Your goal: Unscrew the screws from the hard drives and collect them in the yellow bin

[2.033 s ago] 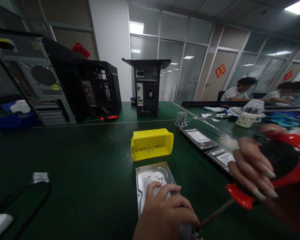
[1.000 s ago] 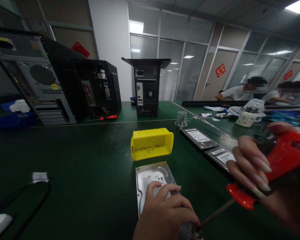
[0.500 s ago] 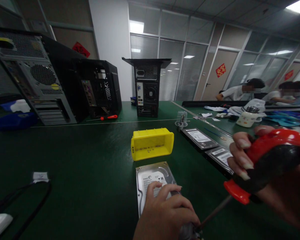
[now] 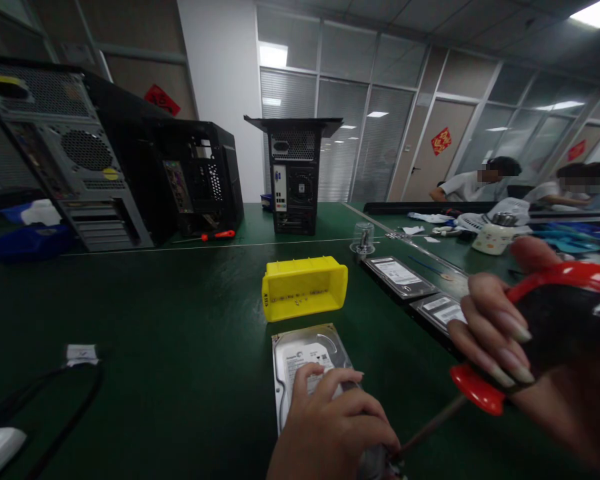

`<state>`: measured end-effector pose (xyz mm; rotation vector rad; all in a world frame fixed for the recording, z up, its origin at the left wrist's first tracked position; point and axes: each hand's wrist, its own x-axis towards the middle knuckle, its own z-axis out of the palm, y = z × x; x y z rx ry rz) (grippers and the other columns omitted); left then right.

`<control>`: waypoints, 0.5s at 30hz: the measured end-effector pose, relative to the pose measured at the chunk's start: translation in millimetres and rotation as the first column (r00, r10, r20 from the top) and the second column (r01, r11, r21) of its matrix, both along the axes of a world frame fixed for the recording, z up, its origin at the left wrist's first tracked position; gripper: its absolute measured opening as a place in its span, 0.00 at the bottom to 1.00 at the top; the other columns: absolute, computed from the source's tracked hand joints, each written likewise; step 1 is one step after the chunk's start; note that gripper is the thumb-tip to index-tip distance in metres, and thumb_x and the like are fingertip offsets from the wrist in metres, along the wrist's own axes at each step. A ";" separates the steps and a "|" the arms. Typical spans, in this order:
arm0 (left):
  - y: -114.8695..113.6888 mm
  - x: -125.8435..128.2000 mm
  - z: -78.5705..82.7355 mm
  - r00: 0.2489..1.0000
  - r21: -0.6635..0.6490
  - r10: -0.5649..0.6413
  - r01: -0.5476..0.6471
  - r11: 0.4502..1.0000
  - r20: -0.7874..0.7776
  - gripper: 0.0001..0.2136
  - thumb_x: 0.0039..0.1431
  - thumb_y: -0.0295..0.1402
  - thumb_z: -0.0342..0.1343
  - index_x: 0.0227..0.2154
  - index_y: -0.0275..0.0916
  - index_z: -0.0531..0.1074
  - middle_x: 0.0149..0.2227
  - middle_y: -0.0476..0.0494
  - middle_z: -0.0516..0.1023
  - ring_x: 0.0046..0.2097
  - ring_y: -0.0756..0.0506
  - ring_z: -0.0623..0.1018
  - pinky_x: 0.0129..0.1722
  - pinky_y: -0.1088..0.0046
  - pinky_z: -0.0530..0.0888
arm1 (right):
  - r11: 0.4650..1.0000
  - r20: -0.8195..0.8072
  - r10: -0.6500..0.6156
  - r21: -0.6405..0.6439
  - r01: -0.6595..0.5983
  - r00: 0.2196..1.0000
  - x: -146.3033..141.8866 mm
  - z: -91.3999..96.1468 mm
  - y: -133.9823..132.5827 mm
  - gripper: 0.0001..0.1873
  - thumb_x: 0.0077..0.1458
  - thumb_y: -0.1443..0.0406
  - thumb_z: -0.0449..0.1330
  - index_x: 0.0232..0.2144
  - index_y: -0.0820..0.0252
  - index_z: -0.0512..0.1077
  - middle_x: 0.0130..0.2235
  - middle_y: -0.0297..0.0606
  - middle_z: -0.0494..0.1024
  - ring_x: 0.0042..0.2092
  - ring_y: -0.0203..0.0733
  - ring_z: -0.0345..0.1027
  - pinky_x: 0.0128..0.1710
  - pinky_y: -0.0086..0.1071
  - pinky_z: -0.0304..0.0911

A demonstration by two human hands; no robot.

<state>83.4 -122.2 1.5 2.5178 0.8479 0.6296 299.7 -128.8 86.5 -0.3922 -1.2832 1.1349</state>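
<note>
A silver hard drive (image 4: 305, 360) lies flat on the green table (image 4: 180, 320) right in front of me. My left hand (image 4: 330, 427) presses down on its near half, fingers curled over it. My right hand (image 4: 525, 353) is wrapped round the red and black handle of a screwdriver (image 4: 535, 333). Its metal shaft slants down to the left, and the tip meets the drive's near corner beside my left hand. A yellow plastic bin (image 4: 304, 288) lies tipped on its side just beyond the drive.
Two more hard drives (image 4: 420, 290) lie in a row at the right. Three open computer cases (image 4: 295, 173) stand at the back, a red screwdriver (image 4: 219, 235) by them. A black cable (image 4: 40, 400) runs at the left. Two people sit far right.
The screwdriver handle has turned in my right hand, with my fingers shifting their grip round it. My left hand and the hard drive have stayed in place.
</note>
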 end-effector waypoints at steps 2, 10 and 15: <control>0.5 0.2 -1.4 1.000 0.000 -0.003 0.003 1.000 -0.001 0.08 0.50 0.43 0.63 0.34 0.52 0.75 0.39 0.58 0.81 0.52 0.37 0.72 0.52 0.51 0.58 | 0.999 -0.008 -0.036 -0.026 0.036 0.999 3.6 -3.0 2.1 0.22 0.57 0.51 0.50 0.52 0.44 0.65 0.29 0.39 0.66 0.23 0.40 0.62 0.19 0.37 0.67; 0.7 0.0 -7.3 0.999 0.015 0.011 -0.012 1.000 0.037 0.08 0.49 0.42 0.64 0.33 0.53 0.74 0.39 0.60 0.81 0.53 0.37 0.72 0.51 0.49 0.57 | 0.998 0.058 -0.067 -0.008 0.068 0.996 21.1 -10.5 3.9 0.19 0.53 0.51 0.55 0.47 0.44 0.68 0.38 0.43 0.68 0.29 0.42 0.64 0.20 0.36 0.66; 0.4 -0.1 -6.0 0.999 0.019 0.012 -0.013 1.000 0.043 0.07 0.50 0.42 0.63 0.33 0.53 0.75 0.39 0.60 0.81 0.53 0.37 0.72 0.51 0.49 0.58 | 1.000 0.070 -0.019 -0.001 0.019 0.997 24.2 -10.6 5.8 0.19 0.49 0.51 0.59 0.44 0.46 0.68 0.30 0.39 0.66 0.27 0.41 0.64 0.21 0.34 0.68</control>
